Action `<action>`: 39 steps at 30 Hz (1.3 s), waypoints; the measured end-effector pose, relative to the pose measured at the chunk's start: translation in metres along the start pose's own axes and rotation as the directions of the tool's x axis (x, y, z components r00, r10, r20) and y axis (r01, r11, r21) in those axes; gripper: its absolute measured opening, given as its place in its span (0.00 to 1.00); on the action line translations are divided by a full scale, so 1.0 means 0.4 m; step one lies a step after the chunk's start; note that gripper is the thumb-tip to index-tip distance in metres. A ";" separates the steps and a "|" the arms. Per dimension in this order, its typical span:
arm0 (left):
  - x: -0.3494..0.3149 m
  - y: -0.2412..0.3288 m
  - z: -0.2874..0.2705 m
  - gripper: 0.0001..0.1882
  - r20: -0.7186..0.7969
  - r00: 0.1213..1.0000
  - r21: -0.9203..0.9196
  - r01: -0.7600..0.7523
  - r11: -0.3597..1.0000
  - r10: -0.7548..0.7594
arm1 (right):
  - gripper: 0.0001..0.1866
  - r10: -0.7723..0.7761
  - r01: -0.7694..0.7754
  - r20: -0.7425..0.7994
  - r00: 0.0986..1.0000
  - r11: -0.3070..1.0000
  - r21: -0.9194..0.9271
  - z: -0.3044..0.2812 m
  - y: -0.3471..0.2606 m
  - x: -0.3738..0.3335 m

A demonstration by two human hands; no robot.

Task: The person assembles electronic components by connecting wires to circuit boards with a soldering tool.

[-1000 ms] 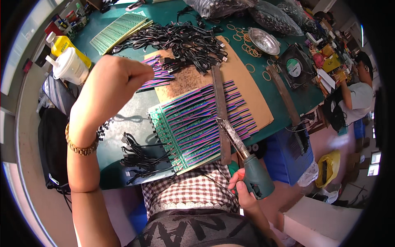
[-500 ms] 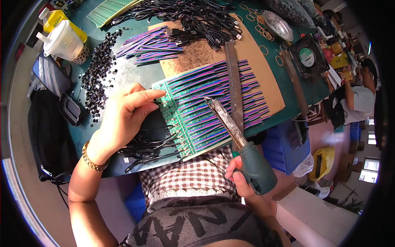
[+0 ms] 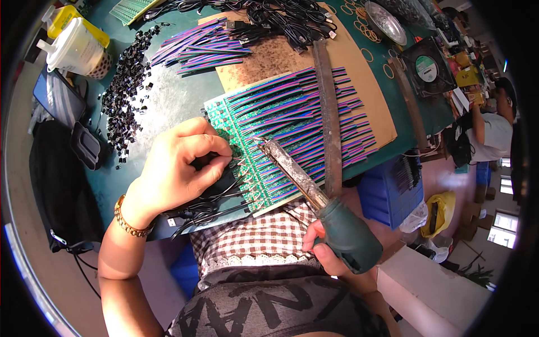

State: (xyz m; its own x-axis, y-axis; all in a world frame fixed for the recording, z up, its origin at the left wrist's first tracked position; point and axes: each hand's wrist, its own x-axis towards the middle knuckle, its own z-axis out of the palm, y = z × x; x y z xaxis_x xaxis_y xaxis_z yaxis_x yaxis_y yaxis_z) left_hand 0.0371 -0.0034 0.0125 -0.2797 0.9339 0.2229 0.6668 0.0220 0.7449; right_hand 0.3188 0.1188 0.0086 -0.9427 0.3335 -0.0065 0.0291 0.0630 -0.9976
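Observation:
A panel of green circuit boards lies in front of me, with rows of blue, pink and black wires running right from it. At its left edge my left hand is closed in a pinch; what the fingertips hold, if anything, is hidden. My right hand grips the dark green handle of a soldering iron. The iron slants up and left, its tip over the boards near my left fingertips; contact cannot be told. A flat metal bar lies across the wires. Black cables run to the panel's lower left.
Small black parts are heaped at the left, beside a lidded cup and a phone. Loose wires and bundled black cables lie behind. A fan stands right; a blue bin is below the table edge.
My left hand has moved down along the board edge, its fingers now curled into a pinch. The iron's tip has come left, closer to those fingertips. The whole view has shifted slightly.

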 end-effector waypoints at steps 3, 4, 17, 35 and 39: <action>0.005 -0.001 -0.005 0.06 0.010 0.999 -0.066 0.031 0.997 -0.031 | 0.13 0.038 -0.035 -0.027 0.999 0.995 0.095 0.016 -0.001 -0.006; 0.006 -0.001 -0.007 0.05 0.015 0.999 -0.094 0.044 0.995 -0.043 | 0.12 0.050 -0.045 -0.034 0.998 0.991 0.127 0.020 -0.001 -0.008; 0.010 -0.013 -0.002 0.04 0.046 0.997 -0.115 0.061 0.991 -0.056 | 0.07 0.016 -0.003 0.035 0.999 0.940 -0.341 0.002 0.012 -0.024; 0.009 -0.023 -0.003 0.05 0.038 0.999 -0.049 -0.003 0.999 0.005 | 0.21 0.111 -0.114 -0.073 0.991 0.993 -0.036 0.021 0.038 -0.085; 0.015 -0.016 0.000 0.05 0.062 0.998 -0.039 0.018 0.999 -0.015 | 0.20 0.013 0.001 0.062 0.998 0.974 -0.226 0.000 0.034 -0.063</action>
State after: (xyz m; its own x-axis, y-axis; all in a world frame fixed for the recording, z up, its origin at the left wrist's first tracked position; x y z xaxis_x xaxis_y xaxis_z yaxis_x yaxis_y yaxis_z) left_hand 0.0310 0.0022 0.0092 -0.2463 0.9538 0.1721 0.6341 0.0243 0.7728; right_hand 0.3428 0.1115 -0.0047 -0.9611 0.2752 -0.0238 0.1022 0.2740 -0.9563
